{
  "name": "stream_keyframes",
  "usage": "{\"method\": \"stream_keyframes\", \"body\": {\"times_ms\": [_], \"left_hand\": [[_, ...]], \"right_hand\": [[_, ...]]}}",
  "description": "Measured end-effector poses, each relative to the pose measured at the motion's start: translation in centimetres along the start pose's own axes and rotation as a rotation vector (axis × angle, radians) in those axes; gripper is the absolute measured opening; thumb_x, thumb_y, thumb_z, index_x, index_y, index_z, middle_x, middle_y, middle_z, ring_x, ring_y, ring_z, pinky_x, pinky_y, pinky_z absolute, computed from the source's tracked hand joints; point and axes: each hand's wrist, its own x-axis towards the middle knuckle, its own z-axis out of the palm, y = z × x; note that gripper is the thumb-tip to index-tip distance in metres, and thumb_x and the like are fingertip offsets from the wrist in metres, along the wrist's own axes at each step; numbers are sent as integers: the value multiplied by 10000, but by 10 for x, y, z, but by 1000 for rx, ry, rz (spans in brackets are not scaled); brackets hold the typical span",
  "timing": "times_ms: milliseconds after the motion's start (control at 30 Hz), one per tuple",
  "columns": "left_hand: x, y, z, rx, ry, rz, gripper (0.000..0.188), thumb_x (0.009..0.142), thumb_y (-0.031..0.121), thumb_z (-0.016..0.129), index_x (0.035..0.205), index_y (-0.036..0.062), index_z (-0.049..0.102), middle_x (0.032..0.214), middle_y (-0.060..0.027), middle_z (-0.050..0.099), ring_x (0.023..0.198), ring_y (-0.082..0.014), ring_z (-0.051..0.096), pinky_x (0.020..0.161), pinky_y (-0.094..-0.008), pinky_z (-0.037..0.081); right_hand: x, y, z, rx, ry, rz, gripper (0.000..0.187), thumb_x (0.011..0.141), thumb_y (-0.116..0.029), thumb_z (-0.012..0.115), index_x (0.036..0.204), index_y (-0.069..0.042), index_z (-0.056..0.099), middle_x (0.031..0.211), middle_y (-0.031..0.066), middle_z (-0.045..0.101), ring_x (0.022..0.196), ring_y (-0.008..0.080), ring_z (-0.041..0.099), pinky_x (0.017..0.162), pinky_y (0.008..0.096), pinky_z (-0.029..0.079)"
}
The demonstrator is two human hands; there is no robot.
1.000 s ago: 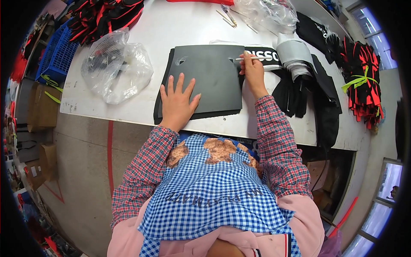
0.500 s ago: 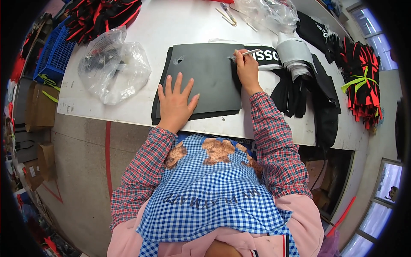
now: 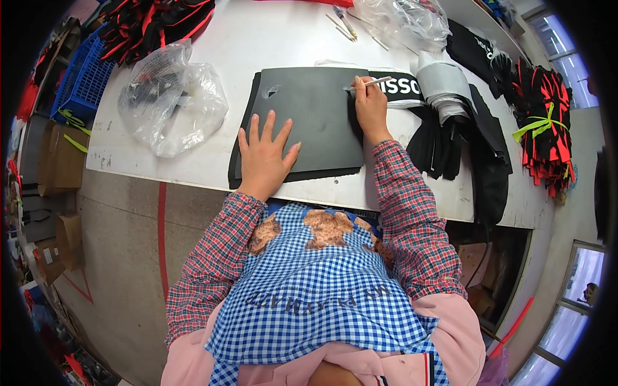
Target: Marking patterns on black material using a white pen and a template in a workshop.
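Observation:
A dark grey flat sheet [image 3: 322,128], with a small cut-out near each of its upper corners, lies over black fabric pieces [image 3: 325,172] that stick out at its left and lower edges. My left hand [image 3: 265,156] rests flat on the sheet's lower left part, fingers spread. At the sheet's upper right corner, my right hand [image 3: 371,116] pinches a slim whitish pen [image 3: 378,80]. The pen is tilted nearly level, its tip end by the right cut-out; contact there is too small to tell. A black band with white lettering [image 3: 402,89] lies just right of this hand.
On the white table [image 3: 206,170] lie a clear plastic bag [image 3: 170,109] at left and several pens [image 3: 344,22] at the back. Rolled pale material [image 3: 441,87] and black strips [image 3: 441,148] lie right. A tied red-black bundle [image 3: 544,128] and a blue crate [image 3: 77,77] flank the table.
My right hand has shifted slightly left with the pen, whose tip end now shows nearer the right cut-out. The left hand and the sheet have stayed in place.

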Motion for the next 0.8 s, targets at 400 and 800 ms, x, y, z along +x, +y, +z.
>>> {"method": "stream_keyframes", "body": {"times_ms": [400,800], "left_hand": [[-1,-2,1,-37,-11,-18,546,977,437,613,1470,211,554,1595,-146,395,1484,-424,293,1175,-649,211],[-2,-4,3,-63,21,-17,525,967,448,619,1440,222,587,1574,-155,413,1490,-435,285,1173,-669,209]], "right_hand": [[-7,-75,70,505,-399,275,332,1054,-349,580,1025,-40,701,812,28,645,701,71,580,516,235,495],[-5,-93,104,243,-400,15,368,1042,-358,587,1017,-4,687,755,75,677,645,159,600,618,324,478]]}}
